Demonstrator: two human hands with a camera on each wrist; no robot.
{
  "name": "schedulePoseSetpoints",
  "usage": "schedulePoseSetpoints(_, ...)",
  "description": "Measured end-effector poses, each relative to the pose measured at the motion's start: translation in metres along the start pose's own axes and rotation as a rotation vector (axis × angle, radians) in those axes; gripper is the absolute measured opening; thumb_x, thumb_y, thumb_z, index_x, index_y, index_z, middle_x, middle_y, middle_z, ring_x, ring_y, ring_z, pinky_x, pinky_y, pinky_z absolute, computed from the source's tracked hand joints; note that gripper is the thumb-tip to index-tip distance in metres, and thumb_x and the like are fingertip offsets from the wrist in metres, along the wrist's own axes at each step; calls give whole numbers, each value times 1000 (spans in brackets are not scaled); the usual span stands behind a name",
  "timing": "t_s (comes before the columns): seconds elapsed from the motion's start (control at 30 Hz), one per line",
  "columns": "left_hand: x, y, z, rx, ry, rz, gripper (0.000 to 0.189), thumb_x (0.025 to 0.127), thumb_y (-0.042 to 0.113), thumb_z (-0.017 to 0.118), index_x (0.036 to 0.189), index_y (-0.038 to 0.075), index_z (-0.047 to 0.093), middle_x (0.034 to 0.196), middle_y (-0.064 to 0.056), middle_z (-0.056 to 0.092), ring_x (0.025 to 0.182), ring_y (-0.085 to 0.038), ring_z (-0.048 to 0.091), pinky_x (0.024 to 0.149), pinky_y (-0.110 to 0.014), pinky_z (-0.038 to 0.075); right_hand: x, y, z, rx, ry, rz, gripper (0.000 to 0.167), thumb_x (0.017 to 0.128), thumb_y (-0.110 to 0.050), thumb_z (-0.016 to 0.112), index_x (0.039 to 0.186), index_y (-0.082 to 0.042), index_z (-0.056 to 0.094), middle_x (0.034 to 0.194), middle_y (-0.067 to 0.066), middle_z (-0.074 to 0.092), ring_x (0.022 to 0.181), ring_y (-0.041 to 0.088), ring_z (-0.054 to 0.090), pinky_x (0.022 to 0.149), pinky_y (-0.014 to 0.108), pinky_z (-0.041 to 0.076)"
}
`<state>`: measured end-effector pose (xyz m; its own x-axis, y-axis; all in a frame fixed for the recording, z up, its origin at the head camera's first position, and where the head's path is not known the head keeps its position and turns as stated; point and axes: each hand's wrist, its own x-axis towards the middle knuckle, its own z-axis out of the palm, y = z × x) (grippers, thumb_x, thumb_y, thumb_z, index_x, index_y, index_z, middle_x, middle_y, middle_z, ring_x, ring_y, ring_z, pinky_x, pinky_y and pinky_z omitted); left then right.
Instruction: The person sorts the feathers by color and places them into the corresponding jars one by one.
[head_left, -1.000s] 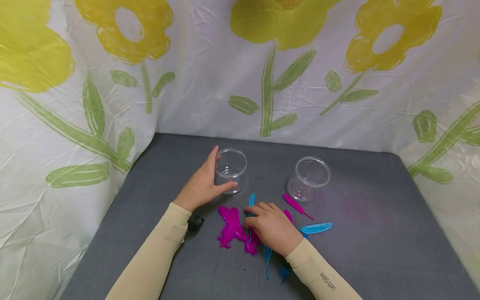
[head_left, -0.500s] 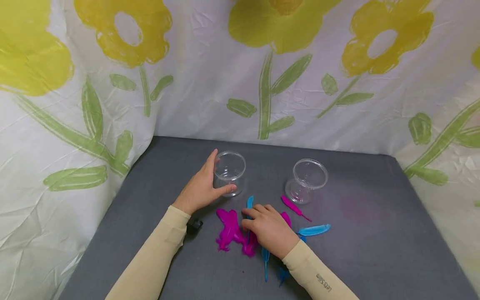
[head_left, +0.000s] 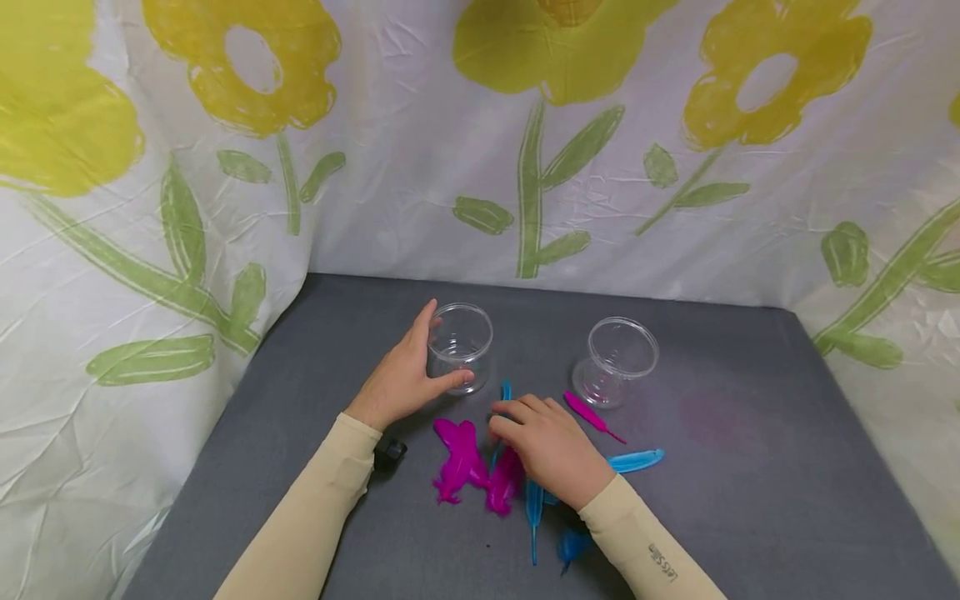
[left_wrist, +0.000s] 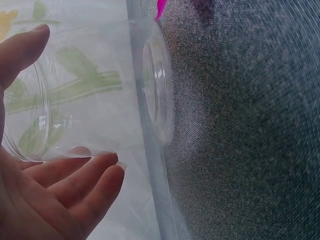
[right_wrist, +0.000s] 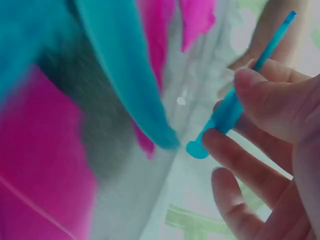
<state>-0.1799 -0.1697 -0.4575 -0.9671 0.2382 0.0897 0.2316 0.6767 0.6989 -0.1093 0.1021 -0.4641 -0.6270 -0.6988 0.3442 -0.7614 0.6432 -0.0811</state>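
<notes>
My left hand [head_left: 401,379] holds a clear plastic jar [head_left: 482,360] from its left side, thumb across the near wall and fingers along the far one. In the left wrist view the jar [left_wrist: 107,125] lies between thumb and fingertips, its base at the grey cloth. My right hand [head_left: 555,454] pinches a slim blue feather [right_wrist: 231,110] between thumb and fingers; in the head view the feather's tip [head_left: 506,389] shows beyond the fingers. Beneath and around this hand lie magenta feathers [head_left: 505,482] and blue feathers [head_left: 534,504], some partly hidden by the hand.
A second clear jar [head_left: 600,387] stands to the right, with a magenta feather [head_left: 585,411] before it. More magenta feathers [head_left: 461,461] lie left of the right hand. Blue feathers [head_left: 637,461] lie at its right. Flowered white fabric [head_left: 390,208] hangs behind the grey cloth [head_left: 750,500].
My right hand has shifted slightly right and away from the body with the blue feather, uncovering more of the feathers near the wrist. The left hand stays at the jar.
</notes>
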Motion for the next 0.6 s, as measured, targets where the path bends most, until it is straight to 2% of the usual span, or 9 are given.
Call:
schedulePoseSetpoints(0.1,0,0,0,3,-3,-2,124,89,67,80,175,30,-1,172,-7,42,149,-33,57,111,-55,55,4,3,-9,60,39,23,25,96,-10,82,110,-27,72,134,-2,75,118,18,70,91,35,60)
schedulePoseSetpoints(0.23,0,0,-2,-2,-5,8,123,90,65,81,175,28,1,172,-8,42,149,-33,57,113,-56,53,13,7,-20,192,111,38,21,98,-9,80,109,-23,69,133,-4,75,121,15,71,95,34,61)
schedulePoseSetpoints(0.43,0,0,-2,2,-17,16,122,90,64,81,175,27,1,172,-8,42,149,-32,57,113,-55,54,27,7,-36,424,183,59,12,106,-8,68,109,-18,63,134,-3,74,122,15,72,87,30,62)
schedulePoseSetpoints(0.6,1,1,-1,-6,-22,17,122,90,65,80,175,28,1,172,-8,43,149,-34,57,113,-56,53,43,6,-50,571,255,125,4,111,-13,61,108,-16,61,137,0,75,107,13,74,76,28,57)
